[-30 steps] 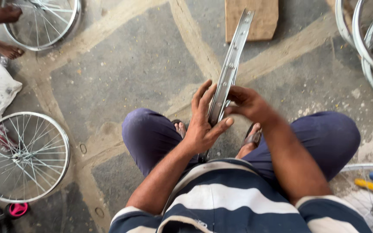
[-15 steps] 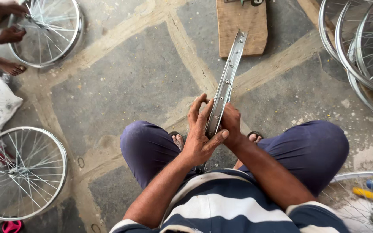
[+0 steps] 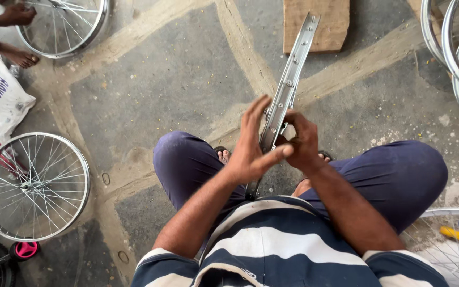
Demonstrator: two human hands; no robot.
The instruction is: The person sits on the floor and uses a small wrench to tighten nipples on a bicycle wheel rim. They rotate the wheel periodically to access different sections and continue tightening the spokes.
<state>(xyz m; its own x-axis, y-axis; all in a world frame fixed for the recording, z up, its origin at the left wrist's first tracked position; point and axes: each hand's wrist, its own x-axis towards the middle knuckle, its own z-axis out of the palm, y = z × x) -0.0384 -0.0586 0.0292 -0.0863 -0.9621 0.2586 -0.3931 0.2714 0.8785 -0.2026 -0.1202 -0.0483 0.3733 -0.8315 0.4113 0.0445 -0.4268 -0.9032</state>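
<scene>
Bicycle wheel workshop, spoked wheels [image 3: 33, 186] lying on the stone floor [image 3: 160, 90], bare rim [image 3: 285, 95], stacked rims [image 3: 455, 48] at the edge

rim [image 3: 288, 87] base hidden, rt wheels [image 3: 455, 53] cropped

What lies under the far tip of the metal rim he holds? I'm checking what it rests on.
The bicycle rim stands edge-on; its far tip overlaps a wooden board on the stone floor. Contact cannot be told. Left hand and right hand cover its lower part.
</scene>
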